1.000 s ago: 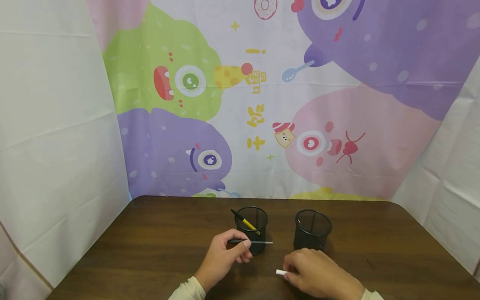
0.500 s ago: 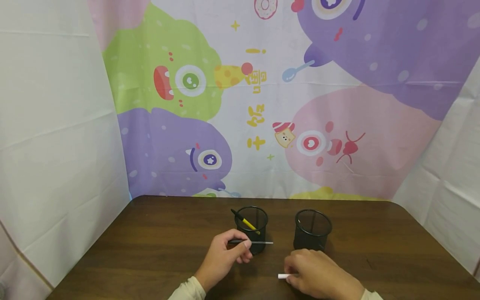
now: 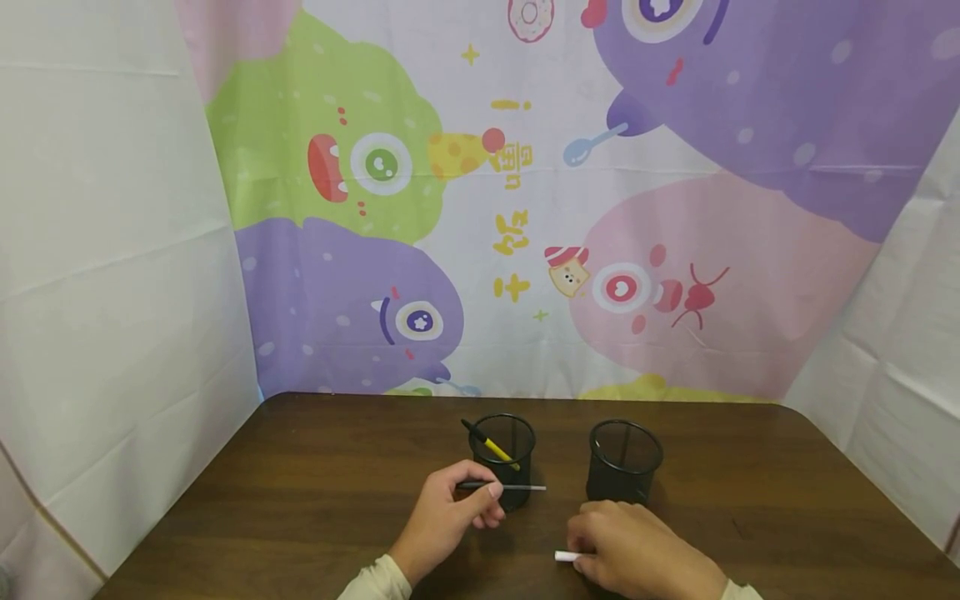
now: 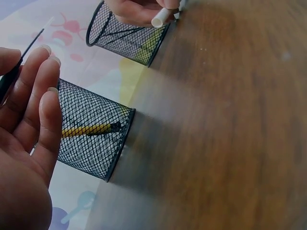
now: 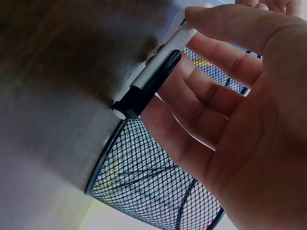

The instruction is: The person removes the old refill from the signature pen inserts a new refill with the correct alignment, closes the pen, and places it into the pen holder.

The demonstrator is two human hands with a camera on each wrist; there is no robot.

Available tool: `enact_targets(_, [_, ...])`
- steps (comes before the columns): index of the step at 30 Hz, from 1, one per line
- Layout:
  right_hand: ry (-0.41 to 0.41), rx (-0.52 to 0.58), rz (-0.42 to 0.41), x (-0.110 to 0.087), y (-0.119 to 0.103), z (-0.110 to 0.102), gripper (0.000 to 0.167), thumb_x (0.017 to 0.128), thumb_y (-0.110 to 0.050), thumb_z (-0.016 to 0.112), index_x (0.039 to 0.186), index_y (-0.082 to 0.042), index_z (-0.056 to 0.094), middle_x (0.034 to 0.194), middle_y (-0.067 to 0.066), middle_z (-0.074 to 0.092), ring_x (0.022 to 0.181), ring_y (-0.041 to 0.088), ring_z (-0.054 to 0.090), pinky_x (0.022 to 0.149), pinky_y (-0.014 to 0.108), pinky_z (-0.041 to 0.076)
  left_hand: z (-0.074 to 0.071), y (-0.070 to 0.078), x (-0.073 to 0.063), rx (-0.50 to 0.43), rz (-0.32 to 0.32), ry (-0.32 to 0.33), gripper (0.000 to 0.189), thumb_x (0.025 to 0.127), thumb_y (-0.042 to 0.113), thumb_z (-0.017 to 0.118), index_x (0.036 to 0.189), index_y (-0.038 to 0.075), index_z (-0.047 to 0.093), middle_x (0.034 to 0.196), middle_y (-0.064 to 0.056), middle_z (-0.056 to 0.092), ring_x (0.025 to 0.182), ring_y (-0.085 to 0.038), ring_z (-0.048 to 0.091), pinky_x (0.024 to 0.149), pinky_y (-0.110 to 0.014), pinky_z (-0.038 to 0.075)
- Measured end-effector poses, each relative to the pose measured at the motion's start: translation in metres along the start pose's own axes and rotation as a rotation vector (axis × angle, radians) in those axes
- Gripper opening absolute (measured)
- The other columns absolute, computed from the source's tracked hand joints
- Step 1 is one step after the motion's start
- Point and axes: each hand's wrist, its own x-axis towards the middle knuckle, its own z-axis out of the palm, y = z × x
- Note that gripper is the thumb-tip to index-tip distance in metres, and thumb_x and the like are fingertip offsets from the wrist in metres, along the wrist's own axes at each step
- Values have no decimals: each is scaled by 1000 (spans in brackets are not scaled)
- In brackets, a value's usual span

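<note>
My left hand (image 3: 450,512) pinches a slim black pen part with a thin, pale refill (image 3: 523,487) sticking out to the right, in front of the left mesh pen holder (image 3: 527,472). In the left wrist view its other fingers extend loosely. My right hand (image 3: 645,546) pinches a white pen barrel (image 3: 566,557) between thumb and fingertips, close above the table before the right mesh pen holder (image 3: 622,483). The right wrist view shows the barrel's black clip (image 5: 156,81); a hollow end (image 4: 159,20) faces the left wrist camera. The two pen parts are apart.
A yellow pen (image 3: 498,450) with a black end leans in the left holder. Both holders stand upright on the dark wooden table (image 3: 300,483). A cartoon-printed cloth (image 3: 525,350) hangs behind, with white cloth (image 3: 112,292) at the sides.
The white barrel has shifted slightly down and turned a little in the fingers of my right hand. My left hand has stayed nearly still with its pen part.
</note>
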Motion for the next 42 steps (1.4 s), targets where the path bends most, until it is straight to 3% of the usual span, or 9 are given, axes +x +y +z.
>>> enact_targets(7, [-22, 2, 8, 0, 1, 0, 15, 80, -21, 79, 79, -29, 67, 78, -21, 51, 66, -1, 48, 56, 26, 45, 0, 0, 0, 6, 7, -3, 18, 96, 16, 69, 100, -1, 65, 77, -13, 71, 69, -18, 71, 61, -28, 57])
enact_targets(14, [0, 25, 28, 1, -1, -1, 14, 88, -27, 74, 79, -32, 64, 77, -25, 51, 67, -2, 49, 57, 27, 46, 1, 0, 0, 7, -2, -9, 18, 96, 15, 69, 100, -2, 65, 77, -13, 71, 69, -19, 71, 61, -28, 57])
enact_targets(23, [122, 70, 69, 6, -5, -3, 6, 91, -23, 71, 95, -24, 67, 87, -19, 59, 74, -2, 55, 61, 26, 50, 1, 1, 0, -2, -1, -14, 19, 96, 16, 69, 100, -2, 65, 77, -13, 71, 69, -19, 71, 61, -28, 58])
enact_targets(31, [286, 57, 108, 10, -12, -3, 27, 89, -21, 74, 115, -18, 66, 86, -21, 62, 72, -5, 58, 57, 23, 50, 2, 0, 0, 10, 0, -35, 19, 96, 16, 69, 100, -2, 65, 77, -12, 72, 69, -19, 71, 62, -30, 58])
enact_targets(35, [320, 76, 123, 10, -15, -5, 31, 89, -22, 75, 118, -19, 65, 84, -22, 62, 72, -7, 57, 59, 24, 51, 3, 0, 0, 19, 23, -50, 19, 96, 15, 69, 99, -3, 65, 77, -14, 71, 69, -18, 71, 61, -29, 58])
enact_targets(42, [369, 124, 68, 11, -19, -6, 38, 87, -19, 77, 123, -17, 63, 83, -23, 59, 71, -8, 56, 59, 21, 50, 5, 1, -1, 48, 35, -62, 18, 96, 14, 69, 99, -3, 65, 77, -14, 71, 69, -19, 72, 62, -35, 59])
